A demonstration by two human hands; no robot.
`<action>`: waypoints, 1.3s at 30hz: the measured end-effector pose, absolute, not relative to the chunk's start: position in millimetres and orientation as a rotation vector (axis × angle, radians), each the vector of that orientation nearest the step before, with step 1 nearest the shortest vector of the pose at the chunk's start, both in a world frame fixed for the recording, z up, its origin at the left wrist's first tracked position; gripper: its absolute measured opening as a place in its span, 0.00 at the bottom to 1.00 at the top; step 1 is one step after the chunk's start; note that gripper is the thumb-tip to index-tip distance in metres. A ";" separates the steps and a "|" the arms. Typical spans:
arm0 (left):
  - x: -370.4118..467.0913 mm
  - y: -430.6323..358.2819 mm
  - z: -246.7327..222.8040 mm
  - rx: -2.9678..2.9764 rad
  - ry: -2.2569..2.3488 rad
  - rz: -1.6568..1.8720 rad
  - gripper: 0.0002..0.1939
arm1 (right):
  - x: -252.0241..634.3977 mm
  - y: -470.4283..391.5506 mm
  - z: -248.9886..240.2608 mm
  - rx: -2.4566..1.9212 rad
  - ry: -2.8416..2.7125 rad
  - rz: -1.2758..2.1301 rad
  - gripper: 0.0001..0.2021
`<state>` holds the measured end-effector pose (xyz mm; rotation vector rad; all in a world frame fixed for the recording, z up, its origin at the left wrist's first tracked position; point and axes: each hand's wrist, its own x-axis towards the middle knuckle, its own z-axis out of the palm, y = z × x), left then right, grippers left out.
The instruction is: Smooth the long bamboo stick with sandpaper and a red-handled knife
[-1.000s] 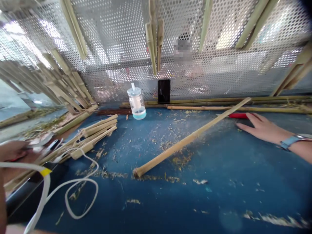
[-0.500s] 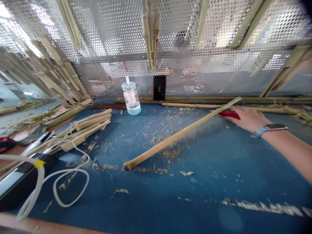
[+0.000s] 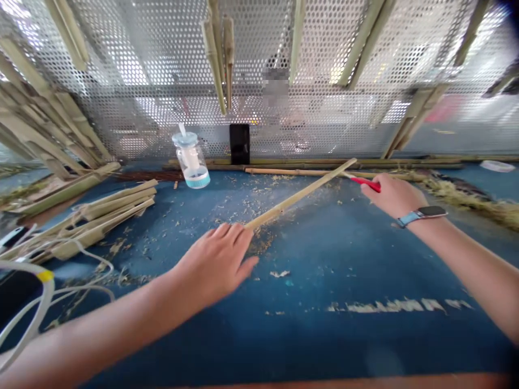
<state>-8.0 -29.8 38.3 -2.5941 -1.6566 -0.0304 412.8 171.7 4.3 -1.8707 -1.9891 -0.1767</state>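
We take the long pale bamboo pole [image 3: 300, 194] as our landmark; it lies slanted across the worn blue table top [image 3: 324, 302], near end low and left, far end high and right.

Our left hand [image 3: 214, 265] lies palm down over the pole's near end, fingers loosely spread and covering it. We cannot tell whether the fingers are curled around the pole or only resting on it.

Our right hand [image 3: 391, 194] is just right of the pole's far end, closed around a red-handled tool [image 3: 367, 183]. The red handle juts from the fist toward the pole; its tip sits just beside the far end, and we cannot tell if it touches. A dark watch on a light blue strap [image 3: 421, 214] sits on that wrist.

Left of the pole: 1 small clear jar with a pale blue lid and base [image 3: 190, 161], tilted, and farther left a loose bundle of split bamboo strips [image 3: 101, 213]. A white cable [image 3: 36, 308] loops at the far left edge.

Behind the pole: thin bamboo canes [image 3: 292, 165] lying along the foot of a perforated metal screen [image 3: 162, 70], with a small black rectangular block [image 3: 239, 143] upright against it. Shavings and dust are scattered on the table around the pole's middle.
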 end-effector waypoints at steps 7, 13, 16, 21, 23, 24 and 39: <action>22.9 82.1 23.1 -2.741 -2.006 0.075 0.22 | 379.0 145.2 26.9 -1.829 -1.898 0.003 0.18; 14.6 63.4 39.3 -3.009 -2.480 -0.148 0.17 | 312.1 110.2 36.7 -1.387 -2.035 0.495 0.25; 6.4 36.6 34.2 -3.007 -2.816 -0.345 0.10 | 278.3 85.7 34.6 -1.285 -2.170 0.575 0.27; -6.2 10.9 17.0 -2.891 -3.129 -0.670 0.08 | 243.1 58.2 15.8 -1.351 -2.436 0.521 0.27; -9.3 6.8 14.9 -2.850 -3.158 -0.797 0.09 | 238.9 52.9 8.8 -1.388 -2.468 0.463 0.26; -10.3 5.5 14.9 -2.835 -3.163 -0.851 0.09 | 238.7 51.3 6.2 -1.402 -2.473 0.448 0.25; -18.9 -0.7 11.7 -2.785 -3.311 -1.102 0.19 | 256.0 52.6 -6.7 -1.343 -2.477 0.179 0.26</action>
